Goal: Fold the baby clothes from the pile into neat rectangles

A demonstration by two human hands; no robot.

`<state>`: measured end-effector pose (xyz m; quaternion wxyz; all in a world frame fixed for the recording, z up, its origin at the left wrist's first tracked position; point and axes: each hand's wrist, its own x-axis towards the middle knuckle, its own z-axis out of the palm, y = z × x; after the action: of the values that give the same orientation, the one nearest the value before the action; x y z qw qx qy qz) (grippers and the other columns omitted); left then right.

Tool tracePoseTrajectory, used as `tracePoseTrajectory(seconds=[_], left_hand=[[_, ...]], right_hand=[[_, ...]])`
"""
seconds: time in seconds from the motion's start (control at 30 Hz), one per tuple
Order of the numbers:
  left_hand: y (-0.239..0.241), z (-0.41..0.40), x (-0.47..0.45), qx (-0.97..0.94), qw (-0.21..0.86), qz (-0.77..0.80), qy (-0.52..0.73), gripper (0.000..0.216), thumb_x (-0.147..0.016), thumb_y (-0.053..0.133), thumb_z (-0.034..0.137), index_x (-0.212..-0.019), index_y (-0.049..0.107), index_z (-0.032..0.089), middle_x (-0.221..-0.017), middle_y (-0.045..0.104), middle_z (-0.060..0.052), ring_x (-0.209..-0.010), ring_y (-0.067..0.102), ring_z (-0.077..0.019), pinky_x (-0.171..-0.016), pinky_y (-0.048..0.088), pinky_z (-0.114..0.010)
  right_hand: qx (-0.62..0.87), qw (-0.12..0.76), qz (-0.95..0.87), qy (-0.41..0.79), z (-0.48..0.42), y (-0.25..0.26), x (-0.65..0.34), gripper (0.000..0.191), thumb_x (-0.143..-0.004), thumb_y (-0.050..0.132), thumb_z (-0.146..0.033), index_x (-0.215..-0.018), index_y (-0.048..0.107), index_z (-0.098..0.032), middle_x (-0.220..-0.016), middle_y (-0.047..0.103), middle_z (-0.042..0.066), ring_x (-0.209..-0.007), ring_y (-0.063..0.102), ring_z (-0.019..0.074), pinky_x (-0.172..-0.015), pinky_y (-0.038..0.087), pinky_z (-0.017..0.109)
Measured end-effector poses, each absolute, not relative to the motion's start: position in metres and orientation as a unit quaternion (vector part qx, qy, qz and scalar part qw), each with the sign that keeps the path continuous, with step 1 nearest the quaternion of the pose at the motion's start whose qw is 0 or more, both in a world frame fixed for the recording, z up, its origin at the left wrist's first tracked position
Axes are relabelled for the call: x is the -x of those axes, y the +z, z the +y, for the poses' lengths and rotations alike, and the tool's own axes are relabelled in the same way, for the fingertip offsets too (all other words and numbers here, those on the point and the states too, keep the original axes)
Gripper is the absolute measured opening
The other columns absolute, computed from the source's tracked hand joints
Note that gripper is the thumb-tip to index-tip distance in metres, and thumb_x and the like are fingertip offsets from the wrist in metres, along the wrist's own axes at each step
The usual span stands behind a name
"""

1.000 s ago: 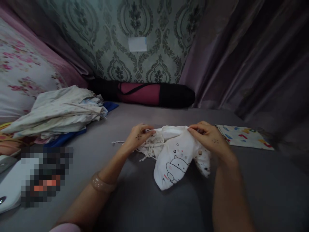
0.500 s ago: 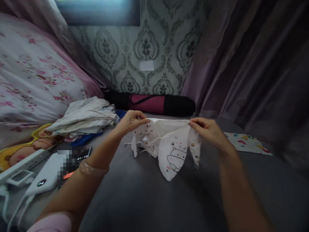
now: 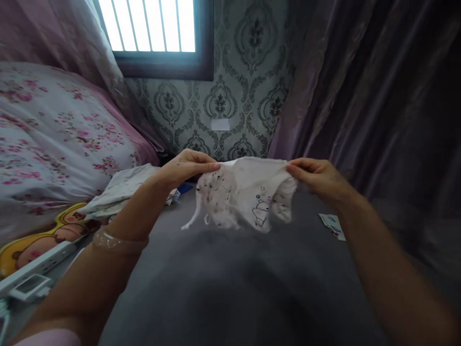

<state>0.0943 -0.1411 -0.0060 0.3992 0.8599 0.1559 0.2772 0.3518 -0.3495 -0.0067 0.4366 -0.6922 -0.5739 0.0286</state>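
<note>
Pinching with both sets of fingertips [image 3: 213, 166], so the left hand [image 3: 185, 166] and right hand [image 3: 319, 175] are each gripping a top corner of the white baby top [image 3: 248, 190]. It's stretching side to side between them, equally near both, hanging mid-air over the far part of the grey sheet [image 3: 230, 288]. Folded clothes [image 3: 122, 190] are sitting by its left edge, a printed cloth [image 3: 332, 225] by its right.

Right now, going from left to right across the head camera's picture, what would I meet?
From the left: flowered bedding → folded clothes → left hand → white baby garment → right hand → purple curtain.
</note>
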Motion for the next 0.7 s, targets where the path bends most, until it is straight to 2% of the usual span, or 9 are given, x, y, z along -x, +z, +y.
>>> tracePoseTrajectory(seconds=[0.13,0.27,0.37,0.5,0.7], left_hand=[[-0.008,-0.137,-0.105,-0.874,0.384,0.155,0.254,0.028,-0.068,0.072,0.041,-0.075,0.073,0.014,-0.058,0.061,0.0,-0.053,0.053,-0.0111,-0.049,0.039,-0.021],[-0.021,-0.138,-0.12,-0.84,0.433,0.139,0.296,0.03,-0.074,0.066,0.042,-0.082,0.069,0.013,-0.067,0.063,0.0,-0.061,0.055,-0.0121,-0.056,0.042,-0.023],[-0.033,-0.144,-0.131,-0.823,0.446,0.137,0.324,0.027,-0.078,0.059,0.04,-0.08,0.064,0.014,-0.067,0.059,0.001,-0.061,0.053,-0.0114,-0.057,0.041,-0.022],[-0.043,-0.154,-0.14,-0.823,0.411,0.163,0.357,0.023,-0.082,0.053,0.036,-0.076,0.059,0.014,-0.065,0.053,0.002,-0.059,0.047,-0.0097,-0.052,0.036,-0.02],[-0.043,-0.158,-0.134,-0.839,0.4,0.109,0.352,0.031,-0.073,0.069,0.039,-0.093,0.065,0.015,-0.08,0.061,0.0,-0.069,0.053,-0.0101,-0.06,0.042,-0.02]], right_hand=[[0.717,0.428,-0.549,0.039,-0.351,-0.006,-0.354,0.04,-0.073,0.063,-0.059,-0.082,0.073,-0.021,-0.066,0.066,0.002,-0.056,0.058,0.0157,-0.048,0.043,0.026],[0.703,0.49,-0.515,0.027,-0.35,-0.016,-0.359,0.038,-0.075,0.063,-0.056,-0.087,0.071,-0.021,-0.069,0.067,0.002,-0.057,0.057,0.0161,-0.048,0.043,0.027],[0.704,0.495,-0.509,0.002,-0.341,-0.031,-0.365,0.034,-0.078,0.059,-0.052,-0.086,0.07,-0.022,-0.07,0.067,0.002,-0.061,0.058,0.018,-0.05,0.043,0.028],[0.717,0.486,-0.498,-0.049,-0.335,-0.044,-0.366,0.03,-0.081,0.054,-0.047,-0.087,0.069,-0.022,-0.074,0.068,0.004,-0.065,0.059,0.0194,-0.053,0.044,0.029],[0.726,0.469,-0.502,-0.031,-0.348,-0.041,-0.355,0.033,-0.08,0.055,-0.05,-0.084,0.068,-0.02,-0.072,0.067,0.004,-0.062,0.058,0.0186,-0.051,0.043,0.029]])
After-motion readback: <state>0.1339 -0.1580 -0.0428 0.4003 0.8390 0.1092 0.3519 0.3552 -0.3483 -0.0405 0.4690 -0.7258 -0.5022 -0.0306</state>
